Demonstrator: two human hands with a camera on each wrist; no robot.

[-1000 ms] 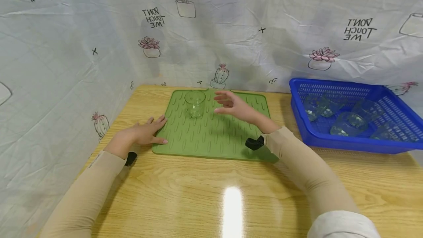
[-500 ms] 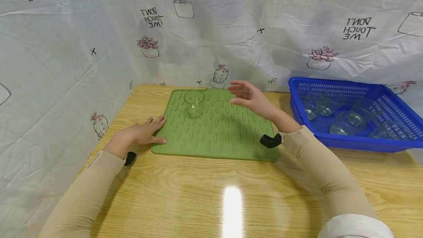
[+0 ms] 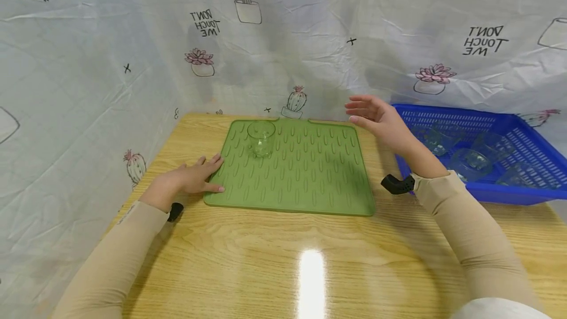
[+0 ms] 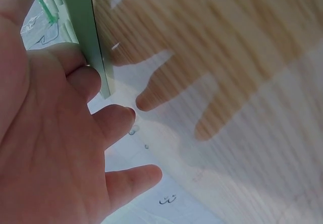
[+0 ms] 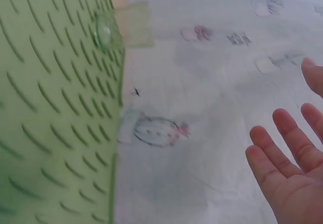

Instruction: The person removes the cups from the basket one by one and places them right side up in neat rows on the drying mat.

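A green ridged drying mat [image 3: 301,176] lies on the table. One clear glass cup [image 3: 261,139] stands upright on its back left part; the right wrist view shows the same cup [image 5: 105,32] at upper left. My left hand [image 3: 195,177] rests at the mat's left edge, fingers spread; in the left wrist view, fingers of that hand [image 4: 55,128] touch the mat's edge [image 4: 88,32]. My right hand [image 3: 381,121] holds nothing, raised between the mat and the blue basket [image 3: 487,192]. Its fingers are apart and slightly bent, as the right hand [image 5: 292,168] also shows in the right wrist view.
Several clear glass cups [image 3: 471,164] lie or stand in the basket at the right, partly hidden by my right forearm. The wood table [image 3: 248,255] stretches in front of the mat. A white printed curtain [image 3: 310,38] hangs close behind and at the left.
My right hand has moved right, away from the glass cup, over the mat and toward the blue basket. The left hand, mat and cup have stayed in place.
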